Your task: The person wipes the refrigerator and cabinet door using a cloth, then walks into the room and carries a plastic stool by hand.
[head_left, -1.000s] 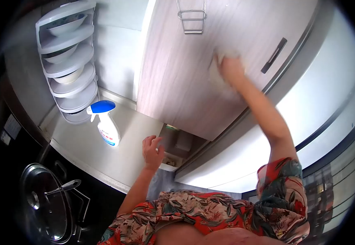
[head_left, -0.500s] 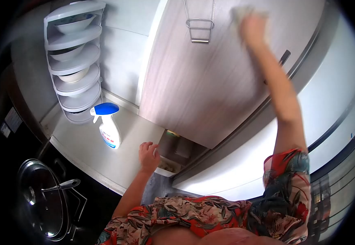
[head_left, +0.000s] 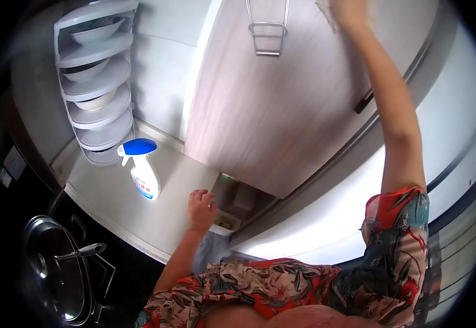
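Against the pale wood-grain door [head_left: 249, 115], near the top of the view, a cloth [head_left: 327, 13] is held by the right hand [head_left: 353, 13]; the grip is blurred and partly cut off, so the set of the fingers cannot be told. Beside the edge of the table [head_left: 178, 169], the left hand [head_left: 201, 210] is held half open, fingers loosely bent, with nothing grasped. To its left, a white spray bottle [head_left: 146, 177] with a blue head is stood upright on the table. Behind the bottle, bowls [head_left: 97, 35] are carried on a tiered rack [head_left: 98, 86]. On the door, a wire holder [head_left: 268, 53] is seen, and the dark handle [head_left: 363, 104] is partly covered by the right forearm.
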Demonstrator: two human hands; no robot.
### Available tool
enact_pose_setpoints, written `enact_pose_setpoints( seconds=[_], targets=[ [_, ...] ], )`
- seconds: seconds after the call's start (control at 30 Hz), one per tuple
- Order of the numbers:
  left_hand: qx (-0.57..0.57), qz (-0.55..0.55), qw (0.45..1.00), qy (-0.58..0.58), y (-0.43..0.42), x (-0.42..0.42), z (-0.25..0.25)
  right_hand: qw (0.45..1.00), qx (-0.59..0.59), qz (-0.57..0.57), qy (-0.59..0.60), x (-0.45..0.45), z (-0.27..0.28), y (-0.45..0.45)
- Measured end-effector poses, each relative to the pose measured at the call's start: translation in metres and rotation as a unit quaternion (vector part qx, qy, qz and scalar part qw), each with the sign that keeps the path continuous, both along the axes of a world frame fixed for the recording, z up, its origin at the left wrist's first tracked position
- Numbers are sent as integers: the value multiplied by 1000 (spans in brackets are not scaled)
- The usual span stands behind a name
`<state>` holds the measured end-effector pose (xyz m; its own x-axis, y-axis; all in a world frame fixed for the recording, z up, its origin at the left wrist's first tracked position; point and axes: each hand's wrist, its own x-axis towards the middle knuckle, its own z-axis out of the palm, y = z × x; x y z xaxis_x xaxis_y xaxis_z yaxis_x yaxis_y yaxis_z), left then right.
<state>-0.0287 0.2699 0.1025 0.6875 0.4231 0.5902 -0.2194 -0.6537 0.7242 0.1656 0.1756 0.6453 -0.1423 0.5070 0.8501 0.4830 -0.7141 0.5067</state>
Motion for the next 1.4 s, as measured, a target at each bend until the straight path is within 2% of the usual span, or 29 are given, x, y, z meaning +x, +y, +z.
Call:
enact_pose_setpoints(
  seconds=[0.07,0.13,0.23,0.3,0.33,0.37,0.47,0.5,0.53,0.57,0.63,0.67,0.73,0.77,0.8,0.83,0.87,0.9,0.97,1.0,1.03,1.1,1.13,1.2,1.23,1.27,1.3,1.33,1.4],
  targets=[
    [-14,-15,1000,-4,-6,-1,8,994,-27,-89,-62,19,-43,-9],
    [-4,-13,1000,-15,-3,-1,6,966,-174,-58,-182,13,-117,-20],
    [-7,-1,1000,-16,-1,-3,4,948,-280,-150,2,-2,-112,-29],
    [-4,-2,1000,-4,-4,-3,6,971,-116,-194,-78,23,-46,-19],
    [-2,-1,1000,4,-5,-4,7,998,-47,-28,-38,13,-15,-14],
    [1,-1,1000,13,-7,-4,8,1000,6,-21,-13,-16,-4,-2],
    [-12,-21,1000,12,-11,-4,9,998,30,-9,61,10,-47,-12],
    [-14,-25,1000,10,-12,-3,10,983,-69,-157,-59,33,-95,-21],
    [-15,-29,999,8,-12,-3,9,980,-115,-160,-41,9,-142,-24],
    [-13,-34,999,4,-11,-2,9,945,-131,-207,216,-15,-173,-26],
    [-6,-37,999,6,-9,-2,14,839,-350,-320,266,-31,-184,-43],
    [-3,-37,999,9,-7,-2,15,867,-298,-321,239,-13,-181,-51],
    [-1,-35,999,6,-5,1,15,940,-136,-274,153,22,-120,-61],
    [-2,-34,999,8,-6,2,15,969,-24,-226,96,14,-62,-61],
    [-6,-35,999,8,-7,2,16,956,99,-103,257,-8,-12,-63],
    [-9,-37,999,7,-8,2,17,965,144,-215,46,-2,23,-69],
    [-12,-39,999,6,-9,3,18,916,179,-316,-169,6,42,-75],
    [-8,-42,999,6,-9,6,19,933,172,-252,-189,12,37,-78],
    [-4,-48,999,5,-13,10,20,955,149,-121,-227,33,3,-89],
    [-5,-56,998,0,-15,12,20,960,105,-197,-171,32,-46,-93],
    [-3,-65,998,-5,-17,15,20,975,158,-155,-35,71,-100,-105],
    [3,-86,996,-18,-17,20,23,992,43,-117,7,25,-227,-99],
    [7,-99,995,-22,-19,21,27,979,24,-181,94,-13,-218,-80],
    [21,-105,994,-26,-17,20,31,913,-28,-316,258,-89,-198,-42],
    [29,-103,994,-28,-17,18,32,960,-24,-258,108,-39,-215,-82],
    [36,-98,994,-32,-18,19,35,980,-18,-192,-48,-3,-212,-107],
    [36,-101,994,-36,-19,19,39,920,55,-254,294,4,-159,-102],
    [37,-106,993,-37,-21,18,42,929,132,-220,267,8,-103,-93],
    [43,-109,992,-49,-24,18,50,978,163,-106,76,26,-8,-84]
  ],
)
